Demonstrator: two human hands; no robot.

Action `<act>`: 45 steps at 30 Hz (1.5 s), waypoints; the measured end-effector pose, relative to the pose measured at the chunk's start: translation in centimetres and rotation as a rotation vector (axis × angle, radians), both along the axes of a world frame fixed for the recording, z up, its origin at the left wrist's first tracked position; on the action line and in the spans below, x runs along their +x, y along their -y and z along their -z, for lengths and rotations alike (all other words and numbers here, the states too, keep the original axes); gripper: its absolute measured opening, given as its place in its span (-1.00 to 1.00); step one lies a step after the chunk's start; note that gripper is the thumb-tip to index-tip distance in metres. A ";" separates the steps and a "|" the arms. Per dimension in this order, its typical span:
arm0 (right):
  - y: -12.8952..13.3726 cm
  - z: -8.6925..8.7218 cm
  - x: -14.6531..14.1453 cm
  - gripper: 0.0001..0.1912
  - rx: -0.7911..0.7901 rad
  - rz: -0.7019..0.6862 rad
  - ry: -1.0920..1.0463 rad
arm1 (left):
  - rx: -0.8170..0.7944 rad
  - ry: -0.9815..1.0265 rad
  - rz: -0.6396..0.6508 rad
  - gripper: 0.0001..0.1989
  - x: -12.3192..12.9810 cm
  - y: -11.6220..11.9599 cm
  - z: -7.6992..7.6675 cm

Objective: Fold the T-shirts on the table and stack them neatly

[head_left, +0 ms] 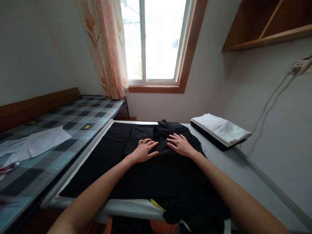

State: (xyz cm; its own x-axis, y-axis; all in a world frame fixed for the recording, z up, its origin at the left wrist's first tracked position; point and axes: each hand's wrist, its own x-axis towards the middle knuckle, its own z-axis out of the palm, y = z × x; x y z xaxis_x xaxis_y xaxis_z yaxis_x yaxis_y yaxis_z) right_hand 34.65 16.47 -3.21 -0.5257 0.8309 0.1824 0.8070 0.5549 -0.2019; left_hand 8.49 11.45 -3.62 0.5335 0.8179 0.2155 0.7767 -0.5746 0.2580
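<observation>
A black short-sleeved shirt (156, 175) lies spread sideways over the white table (214, 165), its lower right part hanging past the near edge. My left hand (144, 150) rests on the middle of the cloth, fingers apart and flat. Just to its right, my right hand (179, 145) lies on the same cloth with its fingers spread. A small gap separates the two hands, and some creases show in the fabric beyond them. Neither hand grips anything.
Folded white cloth (220, 128) sits on folded black cloth (223, 148) at the table's right. A checked mattress (97, 113) runs along the left, with papers (41, 141) on it. Beyond are a curtain (107, 48) and window (161, 42); a shelf (268, 40) hangs upper right.
</observation>
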 end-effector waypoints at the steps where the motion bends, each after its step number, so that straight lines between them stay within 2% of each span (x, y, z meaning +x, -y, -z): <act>1: -0.2 -0.3 -0.8 -0.45 0.019 0.017 -0.005 | 0.004 -0.005 0.003 -0.40 0.0 0.0 0.0; 4: -1.0 -1.0 -3.9 -0.43 0.059 0.020 -0.044 | 0.022 -0.013 0.006 -0.42 0.0 0.1 0.1; 7: -2.2 -0.9 -6.6 -0.43 0.021 -0.028 -0.038 | 0.045 -0.026 0.005 -0.44 0.0 0.2 0.2; 12: -3.5 0.5 -8.1 -0.42 -0.093 -0.029 0.027 | 0.055 -0.058 0.022 -0.45 -0.1 0.4 0.5; 15: -3.7 0.9 -7.8 -0.44 -0.091 -0.050 -0.089 | 0.052 -0.063 0.025 -0.43 -0.2 0.4 0.5; 18: -3.7 0.7 -6.9 -0.51 -0.030 -0.045 -0.338 | 0.029 -0.035 0.037 -0.42 -0.4 0.3 0.2; 21: -3.7 0.3 -5.1 -0.59 0.060 0.096 -0.540 | -0.001 0.067 0.003 -0.49 -1.2 -0.3 -0.6; 23: -3.6 -0.1 -3.4 -0.62 0.058 0.248 -0.575 | 0.036 0.146 -0.100 -0.55 -2.1 -0.8 -1.1; 25: -3.5 -0.4 -1.7 -0.69 -0.017 0.406 -0.541 | 0.114 0.164 -0.269 -0.60 -3.3 -1.4 -1.4; 28: -3.3 -0.9 0.0 -0.73 -0.291 0.556 -0.438 | 0.164 0.107 -0.557 -0.62 -5.5 -2.3 -1.4; 30: -3.1 -1.3 0.4 -0.64 -0.471 0.571 -0.394 | 0.085 0.110 -0.693 -0.57 -7.1 -3.0 -1.2; 32: -2.7 -1.6 0.2 -0.60 -0.561 0.560 -0.387 | -0.054 0.167 -0.762 -0.52 -8.5 -3.8 -0.9; 35: -2.1 -2.2 -0.3 -0.62 -0.602 0.537 -0.440 | -0.197 0.273 -0.786 -0.53 -10.0 -4.9 -0.6; 40: -1.3 -2.6 -0.6 -0.54 -0.629 0.498 -0.568 | -0.298 0.377 -0.708 -0.56 -10.8 -5.7 -0.2; 45: -1.0 -2.8 -0.9 -0.49 -0.644 0.484 -0.652 | -0.260 0.451 -0.687 -0.63 -10.5 -5.6 -0.1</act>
